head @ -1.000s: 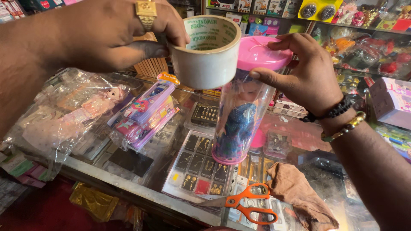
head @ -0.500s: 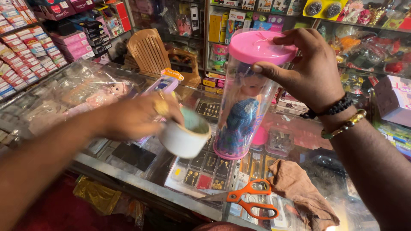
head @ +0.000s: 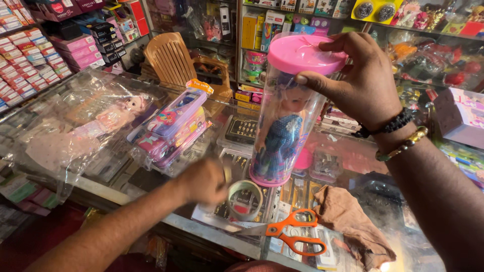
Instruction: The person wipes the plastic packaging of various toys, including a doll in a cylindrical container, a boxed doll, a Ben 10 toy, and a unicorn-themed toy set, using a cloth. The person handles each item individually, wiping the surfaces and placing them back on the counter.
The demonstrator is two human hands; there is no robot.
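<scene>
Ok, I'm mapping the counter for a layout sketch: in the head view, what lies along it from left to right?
Bagged doll → pink pencil boxes → left hand → tape roll → orange scissors → brown cloth. Above them, the right hand holds the doll tube upright by its pink lid.

Toy packages on and around the glass counter (head: 151,211)

A clear tube package (head: 285,116) with pink lid and base, holding a doll, stands upright on the counter. Left of it lean pink blister packs (head: 174,128), then a clear bag (head: 75,131) with a doll. Stacked pink and white boxes (head: 30,60) fill shelves far left; a pink box (head: 461,121) sits right.
</scene>
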